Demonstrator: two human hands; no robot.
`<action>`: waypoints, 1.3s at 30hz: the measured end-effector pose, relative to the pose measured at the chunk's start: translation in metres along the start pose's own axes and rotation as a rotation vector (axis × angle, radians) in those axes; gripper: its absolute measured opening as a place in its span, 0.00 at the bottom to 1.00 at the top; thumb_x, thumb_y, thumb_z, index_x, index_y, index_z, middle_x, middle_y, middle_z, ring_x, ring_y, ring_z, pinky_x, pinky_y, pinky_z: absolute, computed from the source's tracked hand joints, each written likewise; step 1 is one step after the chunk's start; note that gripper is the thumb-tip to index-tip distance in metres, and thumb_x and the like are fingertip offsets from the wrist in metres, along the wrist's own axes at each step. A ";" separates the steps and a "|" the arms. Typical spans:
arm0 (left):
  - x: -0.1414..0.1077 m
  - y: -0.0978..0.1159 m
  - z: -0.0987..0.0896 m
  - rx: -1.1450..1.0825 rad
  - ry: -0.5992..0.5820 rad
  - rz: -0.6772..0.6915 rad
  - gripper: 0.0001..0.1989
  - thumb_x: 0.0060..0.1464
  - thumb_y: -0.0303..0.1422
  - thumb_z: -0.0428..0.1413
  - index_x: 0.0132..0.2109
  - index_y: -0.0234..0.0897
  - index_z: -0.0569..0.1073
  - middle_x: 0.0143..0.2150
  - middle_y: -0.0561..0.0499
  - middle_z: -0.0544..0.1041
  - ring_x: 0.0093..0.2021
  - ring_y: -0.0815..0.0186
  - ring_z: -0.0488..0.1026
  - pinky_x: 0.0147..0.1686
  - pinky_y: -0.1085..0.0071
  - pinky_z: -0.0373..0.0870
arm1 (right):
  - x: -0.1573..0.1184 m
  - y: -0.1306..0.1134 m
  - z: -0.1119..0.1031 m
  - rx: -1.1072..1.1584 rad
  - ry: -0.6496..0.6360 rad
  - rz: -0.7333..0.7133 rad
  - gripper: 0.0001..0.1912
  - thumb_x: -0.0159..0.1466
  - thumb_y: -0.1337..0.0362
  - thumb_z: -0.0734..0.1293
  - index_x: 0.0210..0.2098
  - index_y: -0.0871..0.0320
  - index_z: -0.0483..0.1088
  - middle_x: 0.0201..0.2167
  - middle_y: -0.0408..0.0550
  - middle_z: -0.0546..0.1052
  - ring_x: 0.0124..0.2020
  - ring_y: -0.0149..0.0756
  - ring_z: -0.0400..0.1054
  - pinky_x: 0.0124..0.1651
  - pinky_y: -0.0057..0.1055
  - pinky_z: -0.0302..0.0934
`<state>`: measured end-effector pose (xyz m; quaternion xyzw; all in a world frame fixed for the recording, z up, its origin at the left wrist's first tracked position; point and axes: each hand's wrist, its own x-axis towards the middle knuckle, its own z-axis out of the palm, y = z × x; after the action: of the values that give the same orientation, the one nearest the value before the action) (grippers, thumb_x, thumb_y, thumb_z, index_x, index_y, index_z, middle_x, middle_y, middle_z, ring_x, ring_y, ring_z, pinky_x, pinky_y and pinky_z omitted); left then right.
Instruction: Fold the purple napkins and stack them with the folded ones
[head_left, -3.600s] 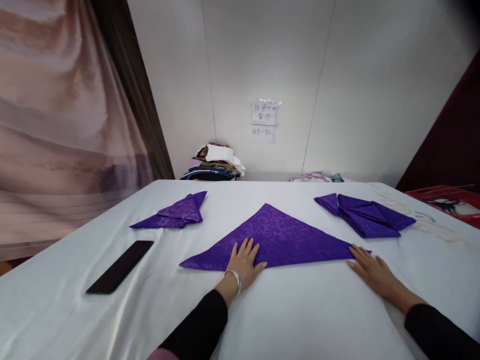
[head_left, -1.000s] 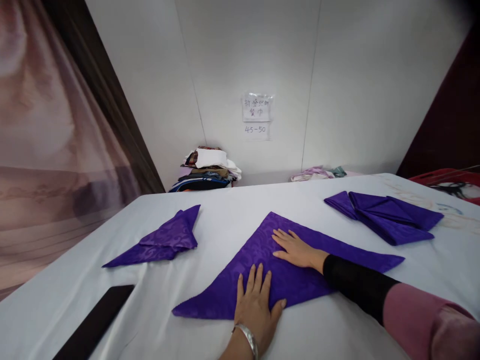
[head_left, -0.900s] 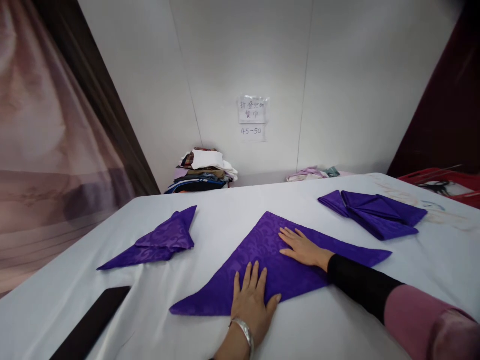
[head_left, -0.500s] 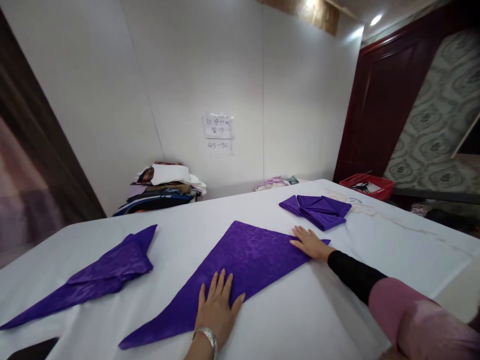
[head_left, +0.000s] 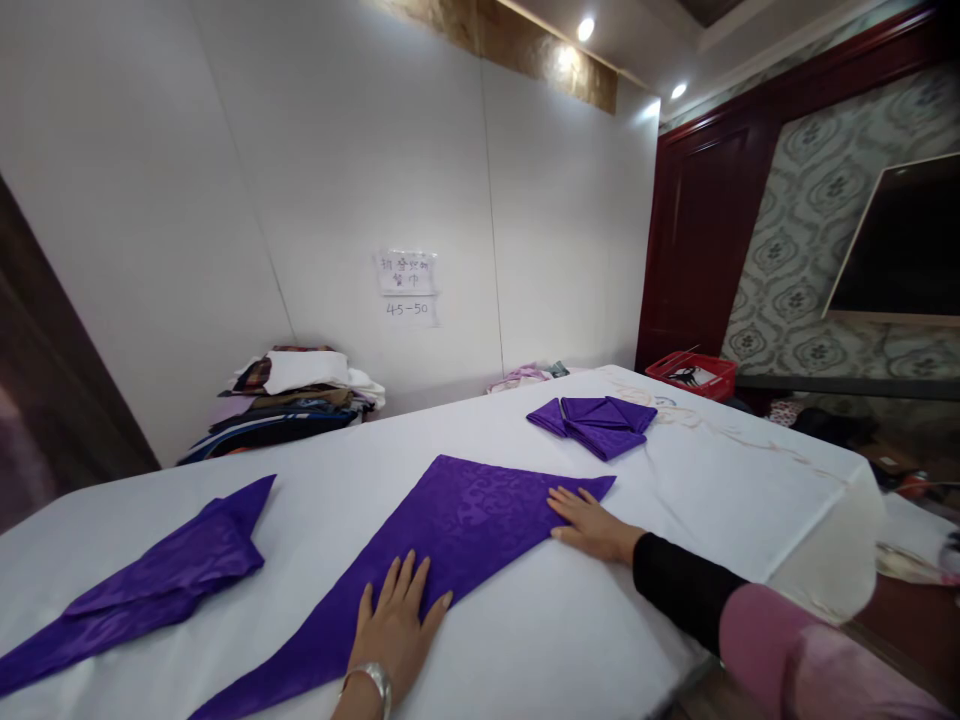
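A purple patterned cloth napkin (head_left: pixel 457 530) lies folded into a wide triangle on the white tablecloth, one long point running to the lower left. My left hand (head_left: pixel 397 620), with a silver bracelet at the wrist, rests flat on its near edge, fingers spread. Near the napkin's right corner, my right hand (head_left: pixel 589 522) lies with fingers stretched over the cloth. To the left is another folded purple napkin (head_left: pixel 172 570) with a long tail. Beyond my right hand sits a third folded purple piece (head_left: pixel 600 422) in a compact shape.
A pile of folded clothes (head_left: pixel 292 400) stands against the white wall (head_left: pixel 360 150), which carries paper signs (head_left: pixel 409 285). At the back right are a red basket (head_left: pixel 694 375) and a wall-mounted screen (head_left: pixel 907 240). The table's right edge drops off past the white tablecloth (head_left: pixel 750 520).
The view has turned right and tilted up, so everything sits further left. My right hand has slid slightly inward from the napkin's right tip; my left hand stays on the cloth.
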<state>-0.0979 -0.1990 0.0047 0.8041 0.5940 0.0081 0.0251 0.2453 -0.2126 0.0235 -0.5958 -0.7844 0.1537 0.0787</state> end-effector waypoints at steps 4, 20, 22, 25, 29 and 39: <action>0.000 -0.001 0.002 0.013 0.011 0.007 0.35 0.54 0.53 0.36 0.64 0.38 0.51 0.66 0.49 0.46 0.66 0.56 0.39 0.60 0.48 0.36 | -0.017 0.047 -0.008 -0.085 0.065 0.193 0.37 0.63 0.43 0.47 0.63 0.59 0.47 0.65 0.49 0.46 0.65 0.39 0.35 0.63 0.43 0.29; 0.001 -0.003 0.004 0.021 0.022 0.009 0.35 0.54 0.53 0.37 0.63 0.39 0.52 0.66 0.49 0.47 0.66 0.56 0.40 0.60 0.49 0.38 | 0.020 -0.096 0.030 0.083 0.034 -0.299 0.37 0.63 0.42 0.49 0.64 0.59 0.45 0.65 0.53 0.46 0.65 0.41 0.35 0.63 0.46 0.27; 0.000 -0.002 0.002 0.024 0.010 0.003 0.34 0.55 0.52 0.37 0.63 0.39 0.52 0.66 0.49 0.47 0.66 0.57 0.40 0.60 0.49 0.38 | 0.027 -0.113 0.037 0.110 -0.015 -0.373 0.38 0.63 0.42 0.48 0.64 0.61 0.44 0.65 0.55 0.46 0.65 0.41 0.35 0.63 0.47 0.28; -0.001 0.000 0.000 0.012 0.005 -0.006 0.34 0.55 0.53 0.37 0.63 0.39 0.52 0.66 0.49 0.47 0.66 0.57 0.41 0.61 0.49 0.37 | 0.028 -0.108 0.038 0.094 -0.031 -0.359 0.39 0.62 0.42 0.49 0.63 0.62 0.46 0.65 0.56 0.47 0.65 0.43 0.36 0.63 0.47 0.28; -0.002 0.001 -0.002 -0.018 0.012 -0.003 0.35 0.55 0.53 0.37 0.63 0.39 0.52 0.66 0.48 0.48 0.66 0.57 0.41 0.61 0.49 0.36 | 0.016 -0.062 0.025 0.028 -0.011 -0.232 0.36 0.63 0.43 0.49 0.63 0.58 0.48 0.65 0.52 0.47 0.65 0.42 0.36 0.63 0.47 0.28; -0.003 0.003 -0.004 -0.030 0.020 -0.009 0.35 0.55 0.53 0.36 0.63 0.39 0.53 0.66 0.48 0.49 0.66 0.56 0.41 0.61 0.50 0.37 | -0.022 0.063 0.008 -0.223 0.135 0.323 0.33 0.64 0.46 0.46 0.63 0.57 0.48 0.65 0.50 0.46 0.65 0.44 0.37 0.61 0.50 0.36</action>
<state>-0.0960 -0.2025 0.0090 0.8007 0.5977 0.0249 0.0312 0.3062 -0.2193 -0.0033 -0.7277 -0.6838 0.0365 0.0390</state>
